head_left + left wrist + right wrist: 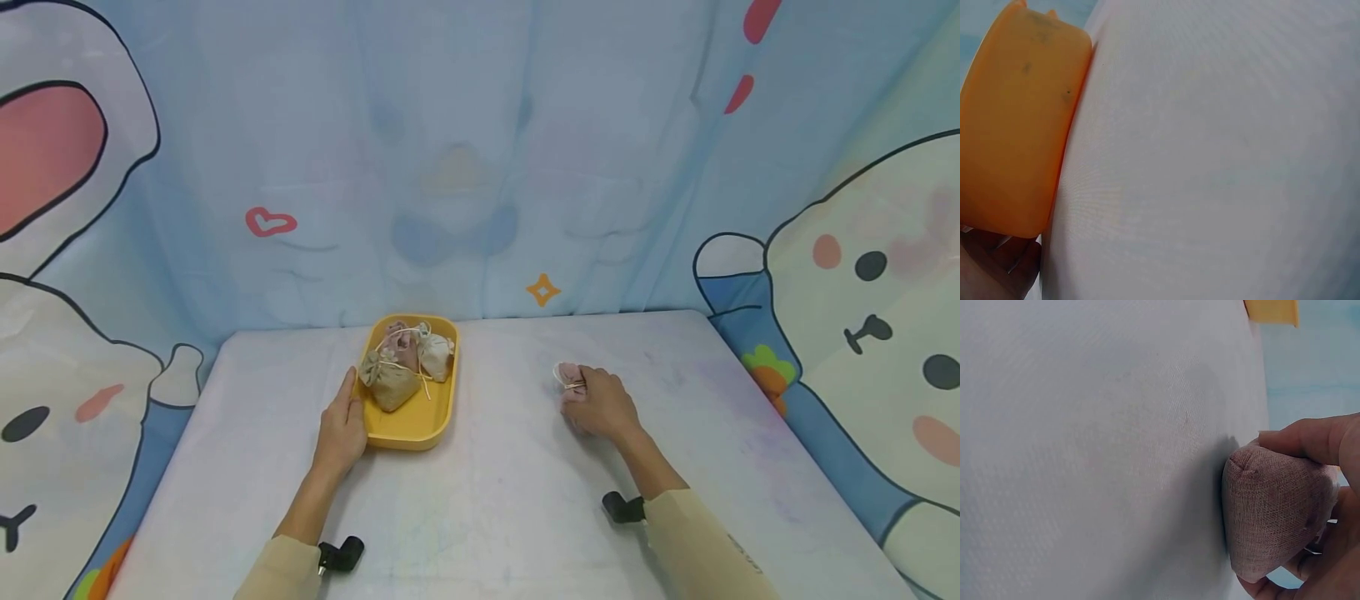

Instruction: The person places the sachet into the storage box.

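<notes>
At the left of the white table, a yellow tray (408, 437) holds several small drawstring pouches. An olive-tan pouch (390, 385) lies in front, with a mauve pouch (400, 343) and a whitish pouch (435, 354) behind it. My left hand (343, 429) rests against the tray's left side, fingers extended along the outer wall. In the left wrist view, the fingers sit by the wall of the tray (1016, 131). Farther right, my right hand (603, 404) grips a dusty-pink drawstring pouch (1279, 506) between thumb and fingers, low over the tabletop. Its light cord shows beside the fingers in the head view.
A white cloth covers the table (495, 500). Behind it hangs a blue printed curtain (465, 150) that reaches the table's back edge. Black wrist mounts (341, 554) stick out from both sleeves, close over the tabletop.
</notes>
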`<state>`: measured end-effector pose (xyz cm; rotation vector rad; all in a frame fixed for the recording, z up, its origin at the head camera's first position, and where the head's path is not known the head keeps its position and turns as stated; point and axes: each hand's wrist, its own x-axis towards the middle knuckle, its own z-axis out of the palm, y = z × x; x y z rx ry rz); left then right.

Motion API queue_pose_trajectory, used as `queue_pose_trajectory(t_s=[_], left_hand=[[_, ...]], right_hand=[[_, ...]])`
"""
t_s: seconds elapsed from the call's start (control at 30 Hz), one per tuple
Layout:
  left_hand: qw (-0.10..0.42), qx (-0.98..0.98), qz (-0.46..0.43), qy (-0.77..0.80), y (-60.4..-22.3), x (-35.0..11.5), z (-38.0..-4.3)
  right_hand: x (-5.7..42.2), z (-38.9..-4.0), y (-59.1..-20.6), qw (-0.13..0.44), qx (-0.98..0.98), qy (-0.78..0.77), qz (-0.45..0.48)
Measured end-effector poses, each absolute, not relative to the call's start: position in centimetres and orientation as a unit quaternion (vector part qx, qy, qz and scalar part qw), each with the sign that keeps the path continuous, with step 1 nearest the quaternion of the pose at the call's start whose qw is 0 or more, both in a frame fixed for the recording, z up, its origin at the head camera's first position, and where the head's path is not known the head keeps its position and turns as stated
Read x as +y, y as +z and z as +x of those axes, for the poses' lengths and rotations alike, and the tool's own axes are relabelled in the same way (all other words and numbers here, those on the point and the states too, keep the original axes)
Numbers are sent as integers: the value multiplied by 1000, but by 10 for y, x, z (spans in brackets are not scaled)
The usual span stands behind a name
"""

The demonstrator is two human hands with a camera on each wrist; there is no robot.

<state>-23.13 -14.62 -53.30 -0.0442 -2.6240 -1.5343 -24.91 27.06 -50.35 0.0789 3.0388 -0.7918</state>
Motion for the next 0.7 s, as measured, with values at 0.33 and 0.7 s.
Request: queue_pose_trajectory(t_s=[0.33, 0.7], left_hand=[[51, -862, -18, -503, -535, -147, -232], [57, -862, -20, -504, -534, -146, -231]], right_hand=[[255, -252, -504, -46, 960, -275, -9], [231, -256, -494, -79, 944, -315, -56]])
